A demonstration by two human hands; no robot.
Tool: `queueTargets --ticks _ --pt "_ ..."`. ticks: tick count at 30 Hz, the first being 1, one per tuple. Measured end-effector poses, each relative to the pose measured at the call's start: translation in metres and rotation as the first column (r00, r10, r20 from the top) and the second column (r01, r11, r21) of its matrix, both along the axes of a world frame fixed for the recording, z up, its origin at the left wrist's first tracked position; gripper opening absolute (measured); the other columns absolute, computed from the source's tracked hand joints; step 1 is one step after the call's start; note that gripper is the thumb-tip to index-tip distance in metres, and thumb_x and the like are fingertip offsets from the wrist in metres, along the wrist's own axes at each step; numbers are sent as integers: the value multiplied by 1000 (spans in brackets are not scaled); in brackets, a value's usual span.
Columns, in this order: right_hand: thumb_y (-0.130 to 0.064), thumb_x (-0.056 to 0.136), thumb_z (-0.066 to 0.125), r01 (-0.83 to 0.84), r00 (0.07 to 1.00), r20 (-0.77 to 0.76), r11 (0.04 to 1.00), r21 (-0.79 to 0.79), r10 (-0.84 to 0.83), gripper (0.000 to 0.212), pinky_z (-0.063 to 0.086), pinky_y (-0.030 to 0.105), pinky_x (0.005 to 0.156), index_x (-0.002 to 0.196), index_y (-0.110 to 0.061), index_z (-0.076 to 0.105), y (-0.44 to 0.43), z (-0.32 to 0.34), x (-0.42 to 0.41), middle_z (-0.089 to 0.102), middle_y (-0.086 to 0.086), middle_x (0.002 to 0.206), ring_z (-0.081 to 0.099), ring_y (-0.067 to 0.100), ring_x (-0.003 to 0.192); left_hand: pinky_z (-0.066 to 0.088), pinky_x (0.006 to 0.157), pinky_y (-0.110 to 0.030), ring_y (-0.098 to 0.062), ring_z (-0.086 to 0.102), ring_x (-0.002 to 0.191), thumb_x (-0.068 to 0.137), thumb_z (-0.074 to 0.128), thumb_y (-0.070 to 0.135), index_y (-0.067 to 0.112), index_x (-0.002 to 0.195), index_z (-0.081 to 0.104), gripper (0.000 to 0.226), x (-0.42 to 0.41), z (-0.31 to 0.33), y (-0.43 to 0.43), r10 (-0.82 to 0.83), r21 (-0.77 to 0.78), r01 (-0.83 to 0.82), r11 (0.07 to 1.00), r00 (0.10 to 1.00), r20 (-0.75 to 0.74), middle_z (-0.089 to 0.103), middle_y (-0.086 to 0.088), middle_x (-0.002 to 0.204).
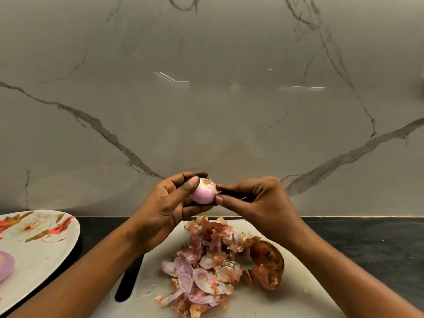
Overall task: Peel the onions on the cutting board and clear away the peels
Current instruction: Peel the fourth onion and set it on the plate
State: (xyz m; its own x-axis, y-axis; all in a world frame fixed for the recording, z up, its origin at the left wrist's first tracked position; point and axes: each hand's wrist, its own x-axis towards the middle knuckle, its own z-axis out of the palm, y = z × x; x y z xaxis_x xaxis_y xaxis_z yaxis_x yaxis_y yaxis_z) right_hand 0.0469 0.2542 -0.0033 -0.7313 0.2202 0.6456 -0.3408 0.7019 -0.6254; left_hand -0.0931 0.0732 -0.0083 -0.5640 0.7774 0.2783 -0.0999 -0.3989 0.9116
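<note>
Nearest me, at the left, a flowered plate (46,260) holds one peeled onion (5,266). My left hand (167,203) curls round the onion (203,191) I'm peeling, held up above the cutting board (286,301) and its heap of peels (206,267). The onion's long axis runs left to right, its tufted end pointing right, where my right hand (259,203) pinches its loose skin between thumb and forefinger.

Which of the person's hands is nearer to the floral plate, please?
Left. The left hand, holding the onion, is right of the plate; the right hand is farther right.
</note>
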Motion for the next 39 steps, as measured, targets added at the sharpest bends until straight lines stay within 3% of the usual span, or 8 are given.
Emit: queueTargets --ticks 9,14,19,22,25,30,35,39 --pt "-9 92 80 66 995 -71 998 1 -66 17 64 25 80 107 -17 83 5 1 -1 81 -11 97 77 4 88 65 87 -41 -41 72 116 92 64 19 6 135 65 45 0 -1 -1 -1 -11 0 1000 998 -67 72 -14 132" --pt "-21 90 82 -17 1000 -18 999 -28 16 24 62 21 78 114 -21 81 0 3 1 81 -12 102 76 2 94 65 84 -35 -34 73 116 77 78 19 10 127 70 51 1 -4 -1 95 -10 -97 995 984 -151 74 -10 128" --pt "-22 90 82 35 999 -20 999 40 -34 20 61 21 73 110 -22 84 -2 0 -1 79 -16 95 75 4 88 65 84 -38 -31 75 112 59 99 38 17 121 76 69 2 -5 -2 127 -32 -138 990 966 -223 76 -8 124" --pt "-19 93 79 76 995 -67 994 83 -70 17 62 22 73 109 -19 83 -2 0 -1 77 -16 94 74 5 87 65 79 -35 -34 76 108 64 89 27 11 121 73 62 4 -4 -1 160 -35 -171 985 965 -208 78 -9 119" --pt "-20 96 76 131 989 -70 991 20 -129 17 65 29 76 112 -19 81 2 4 -1 78 -13 95 75 6 85 65 80 -34 -35 76 109 71 81 25 9 123 72 55 5 -1 0 140 -16 -144 989 977 -160 77 -12 121" --pt "-13 92 80 111 992 57 993 -50 -108 9 67 37 74 98 -20 83 8 6 0 80 -6 85 77 12 78 65 88 -39 -38 72 117 91 65 16 5 132 66 43 0 2 -2 77 52 -75 996 996 -49 72 -17 131" --pt "5 97 64 77 982 177 992 -97 -59 36 66 28 75 92 -26 81 4 7 0 80 -6 96 78 8 88 67 81 -38 -48 72 111 96 57 25 6 135 64 44 4 5 -3 30 42 -32 999 999 39 72 -22 128" --pt "-10 100 69 57 989 141 983 -172 -33 17 65 27 70 93 -17 83 3 7 -1 81 0 91 79 11 84 67 76 -35 -48 75 103 94 56 30 5 128 67 44 7 5 -1 62 -15 -61 998 997 56 74 -22 123"
